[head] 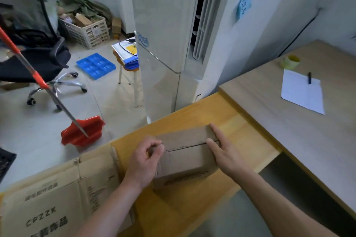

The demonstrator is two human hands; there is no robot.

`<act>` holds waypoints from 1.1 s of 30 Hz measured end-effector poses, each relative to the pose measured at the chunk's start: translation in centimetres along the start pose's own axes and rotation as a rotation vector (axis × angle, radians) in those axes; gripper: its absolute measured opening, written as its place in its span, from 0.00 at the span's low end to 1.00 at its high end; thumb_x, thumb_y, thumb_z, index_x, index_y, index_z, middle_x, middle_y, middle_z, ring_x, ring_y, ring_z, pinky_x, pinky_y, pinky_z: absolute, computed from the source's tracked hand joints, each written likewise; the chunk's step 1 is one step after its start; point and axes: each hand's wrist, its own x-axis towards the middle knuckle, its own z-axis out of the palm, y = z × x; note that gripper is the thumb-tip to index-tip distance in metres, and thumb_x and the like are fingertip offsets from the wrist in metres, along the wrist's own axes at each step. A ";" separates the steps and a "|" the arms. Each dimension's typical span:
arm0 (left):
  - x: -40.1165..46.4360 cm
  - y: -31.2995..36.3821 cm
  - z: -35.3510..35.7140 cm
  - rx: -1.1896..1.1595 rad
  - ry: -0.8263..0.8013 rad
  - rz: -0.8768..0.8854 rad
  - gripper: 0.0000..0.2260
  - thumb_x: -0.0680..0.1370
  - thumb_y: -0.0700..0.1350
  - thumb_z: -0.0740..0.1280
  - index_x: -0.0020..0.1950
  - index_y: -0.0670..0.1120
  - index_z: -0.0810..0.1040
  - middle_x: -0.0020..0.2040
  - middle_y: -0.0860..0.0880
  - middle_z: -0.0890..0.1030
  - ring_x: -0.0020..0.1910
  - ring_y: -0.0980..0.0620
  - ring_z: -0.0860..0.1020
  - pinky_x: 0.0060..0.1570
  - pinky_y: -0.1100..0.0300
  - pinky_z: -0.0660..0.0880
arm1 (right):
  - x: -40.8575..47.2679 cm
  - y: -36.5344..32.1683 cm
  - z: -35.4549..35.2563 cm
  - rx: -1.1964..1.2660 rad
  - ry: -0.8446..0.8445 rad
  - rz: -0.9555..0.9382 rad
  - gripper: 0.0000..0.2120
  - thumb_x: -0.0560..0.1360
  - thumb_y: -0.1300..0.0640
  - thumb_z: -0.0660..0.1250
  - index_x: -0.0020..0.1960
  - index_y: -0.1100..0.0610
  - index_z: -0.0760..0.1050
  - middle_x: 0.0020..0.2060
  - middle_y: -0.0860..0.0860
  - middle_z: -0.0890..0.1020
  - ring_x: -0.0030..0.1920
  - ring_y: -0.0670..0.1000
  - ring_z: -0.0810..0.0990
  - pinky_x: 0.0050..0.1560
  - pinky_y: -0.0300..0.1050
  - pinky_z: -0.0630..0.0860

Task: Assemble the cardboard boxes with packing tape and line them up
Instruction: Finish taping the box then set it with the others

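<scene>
White floor unit point(163, 44) stands beyond both hands; grey desk point(300, 121) to the right of them with paper point(302, 92), pen point(309, 78), tape roll point(290, 62). Yellow table point(240, 134) under the hands. Flat printed carton point(57, 198) left of left hand point(144, 159), cut off by frame edge. Small cardboard box point(186, 154) between hands: left pinches its left end, curled; right hand point(223, 150) lies flat on the top seam, fingers straight. Box print blurred

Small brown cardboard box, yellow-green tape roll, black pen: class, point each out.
Small brown cardboard box point(185, 155): head view, top flap beside the seam.
Yellow-green tape roll point(290, 62): head view, outer side wall.
Black pen point(309, 78): head view, mid-barrel.
</scene>
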 end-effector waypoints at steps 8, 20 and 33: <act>3.1 8.7 11.1 -0.065 -0.018 0.109 0.09 0.78 0.40 0.67 0.44 0.54 0.73 0.53 0.49 0.77 0.66 0.43 0.72 0.64 0.45 0.70 | -2.2 3.4 -9.9 0.154 0.510 -0.064 0.19 0.83 0.48 0.57 0.74 0.41 0.67 0.67 0.36 0.71 0.66 0.40 0.68 0.67 0.41 0.65; 5.8 26.7 49.2 0.054 -0.539 0.407 0.00 0.79 0.42 0.66 0.48 0.46 0.75 0.47 0.50 0.76 0.48 0.53 0.74 0.52 0.56 0.74 | -7.1 25.1 -40.1 0.153 1.031 0.220 0.20 0.82 0.51 0.59 0.74 0.46 0.67 0.69 0.43 0.74 0.67 0.47 0.71 0.70 0.48 0.67; 11.7 27.1 64.2 0.290 -0.635 0.407 0.05 0.78 0.42 0.66 0.43 0.48 0.72 0.42 0.56 0.72 0.47 0.53 0.71 0.43 0.61 0.62 | -1.2 35.0 -47.0 0.166 0.829 0.392 0.20 0.83 0.46 0.55 0.72 0.37 0.54 0.61 0.51 0.74 0.54 0.53 0.76 0.56 0.56 0.76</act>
